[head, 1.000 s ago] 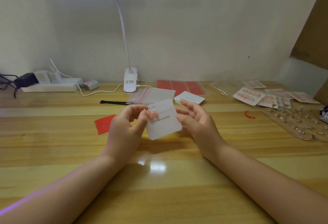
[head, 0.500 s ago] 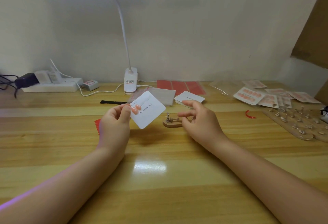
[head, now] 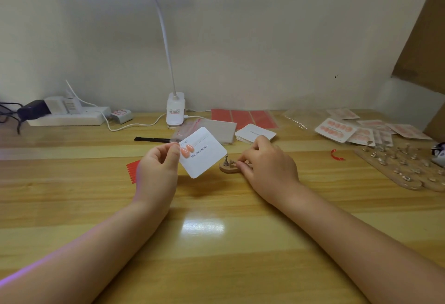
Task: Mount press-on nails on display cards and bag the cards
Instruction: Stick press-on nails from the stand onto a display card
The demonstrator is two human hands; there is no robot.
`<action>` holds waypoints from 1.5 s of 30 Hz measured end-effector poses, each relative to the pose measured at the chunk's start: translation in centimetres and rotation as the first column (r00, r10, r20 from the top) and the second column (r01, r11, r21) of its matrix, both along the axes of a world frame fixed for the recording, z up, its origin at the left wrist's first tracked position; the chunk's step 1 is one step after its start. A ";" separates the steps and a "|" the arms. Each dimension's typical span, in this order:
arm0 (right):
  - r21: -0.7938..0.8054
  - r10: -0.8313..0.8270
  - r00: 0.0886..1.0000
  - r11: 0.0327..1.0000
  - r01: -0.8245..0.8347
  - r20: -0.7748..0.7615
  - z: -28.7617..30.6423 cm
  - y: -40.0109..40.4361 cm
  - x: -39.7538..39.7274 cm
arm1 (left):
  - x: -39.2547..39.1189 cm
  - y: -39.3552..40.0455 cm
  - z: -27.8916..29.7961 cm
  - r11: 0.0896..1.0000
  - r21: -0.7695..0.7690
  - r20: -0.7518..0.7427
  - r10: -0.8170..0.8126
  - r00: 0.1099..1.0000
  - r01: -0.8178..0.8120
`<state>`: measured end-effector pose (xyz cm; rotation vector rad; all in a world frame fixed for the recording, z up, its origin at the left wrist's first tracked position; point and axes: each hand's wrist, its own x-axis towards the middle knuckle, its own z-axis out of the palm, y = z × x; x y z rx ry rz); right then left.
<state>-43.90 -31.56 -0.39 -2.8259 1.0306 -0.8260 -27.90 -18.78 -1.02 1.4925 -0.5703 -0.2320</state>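
My left hand (head: 157, 167) pinches a white display card (head: 204, 156) by its left corner and holds it tilted above the table. Two peach press-on nails (head: 187, 151) sit on the card next to my thumb. My right hand (head: 267, 164) is lowered onto a small wooden nail stand (head: 227, 170) just right of the card, its fingertips pinched at something tiny on the stand's pegs. What they pinch is too small to make out. A stack of blank cards (head: 255, 132) lies behind my right hand.
Clear bags (head: 212, 130) and red adhesive sheets (head: 243, 118) lie by the lamp base (head: 175, 111). Red strips (head: 132, 171) sit left of my left hand. Finished bagged cards (head: 356, 130) and long wooden peg boards (head: 404, 166) fill the right side. A power strip (head: 65, 117) is back left.
My left hand has turned the card and drawn it left, baring the small wooden stand. My right hand left the card and dropped onto the stand.
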 end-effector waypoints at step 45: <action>0.702 -0.047 0.824 0.553 -0.449 0.565 1.9 2.6 -0.2 | -1.8 1.0 0.8 0.974 0.083 0.398 -0.226 0.889 0.211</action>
